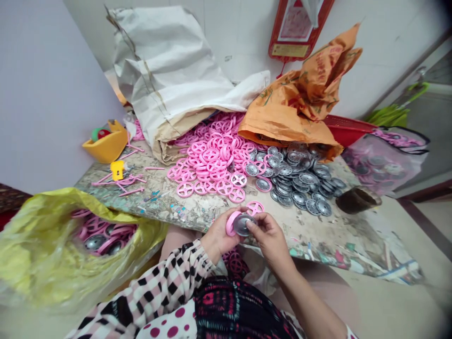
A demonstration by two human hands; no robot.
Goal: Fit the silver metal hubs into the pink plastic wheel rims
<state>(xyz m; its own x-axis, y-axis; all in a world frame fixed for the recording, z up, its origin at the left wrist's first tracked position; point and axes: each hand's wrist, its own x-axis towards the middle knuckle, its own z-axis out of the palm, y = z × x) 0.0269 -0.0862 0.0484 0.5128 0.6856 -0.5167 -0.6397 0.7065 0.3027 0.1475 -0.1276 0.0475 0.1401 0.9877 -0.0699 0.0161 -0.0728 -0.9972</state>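
Note:
My left hand (221, 235) is closed round a pink plastic ring (231, 223), just over the table's front edge. Against that ring lies a silver-grey disc (242, 225), pinched by the thumb and fingers of my right hand (271, 238). The disc partly covers the ring, and I cannot tell whether the two are joined. Just behind my hands a loose pink spoked wheel (254, 208) lies on the table. Farther back are a heap of pink spoked wheels (212, 160) and, to its right, a pile of grey discs (300, 181).
A white sack (169, 61) and an orange bag (293, 103) stand behind the piles. On the left are pink rods (132, 180), a yellow container (106, 148) and a yellow plastic bag (38, 245) with wheels inside. A dark cup (356, 200) sits at right on the worn table (339, 240).

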